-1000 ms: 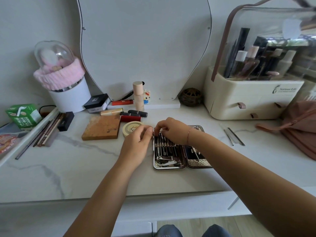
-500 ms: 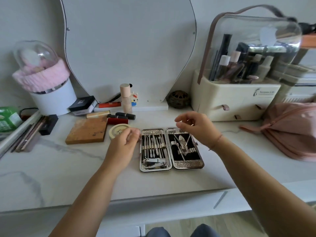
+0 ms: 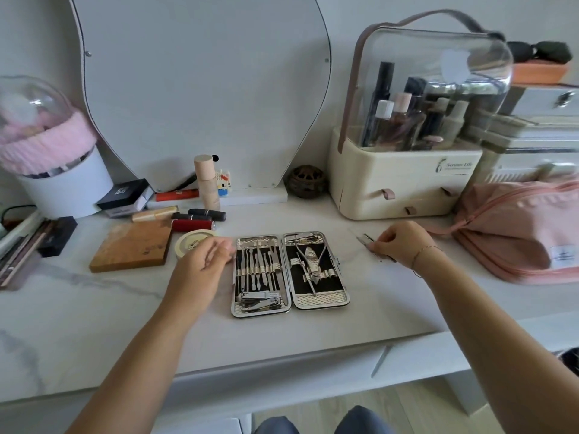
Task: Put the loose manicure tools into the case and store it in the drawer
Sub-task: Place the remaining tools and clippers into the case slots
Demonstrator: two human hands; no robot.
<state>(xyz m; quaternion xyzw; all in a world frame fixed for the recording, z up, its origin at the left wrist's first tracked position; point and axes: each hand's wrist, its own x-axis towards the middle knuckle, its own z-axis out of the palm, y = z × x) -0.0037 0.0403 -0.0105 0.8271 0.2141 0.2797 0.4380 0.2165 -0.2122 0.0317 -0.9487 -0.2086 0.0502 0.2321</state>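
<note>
The manicure case (image 3: pixel 322 300) lies open flat on the marble counter, its left half filled with several thin steel tools and clippers, its right half holding nippers. My left hand (image 3: pixel 203 264) rests by the case's left edge, fingers loosely curled, holding nothing. To the right of the case, my right hand (image 3: pixel 399 244) lies over two loose metal tools (image 3: pixel 365 239), fingertips pinched on them where they rest on the counter. A drawer front with a slim handle (image 3: pixel 380 360) sits under the counter edge.
A cream cosmetic organizer (image 3: pixel 404 183) with a clear lid stands at the back right, a pink pouch (image 3: pixel 517 227) beside it. Left of the case lie a round tin (image 3: pixel 191 241), a wooden palette (image 3: pixel 131 245), lipsticks (image 3: pixel 194 222) and a white tub (image 3: pixel 62 186). A mirror (image 3: pixel 203 89) leans behind.
My right hand left the case and moved right to the loose tools on the counter. My left hand stayed by the case's left edge. The camera view turned right.
</note>
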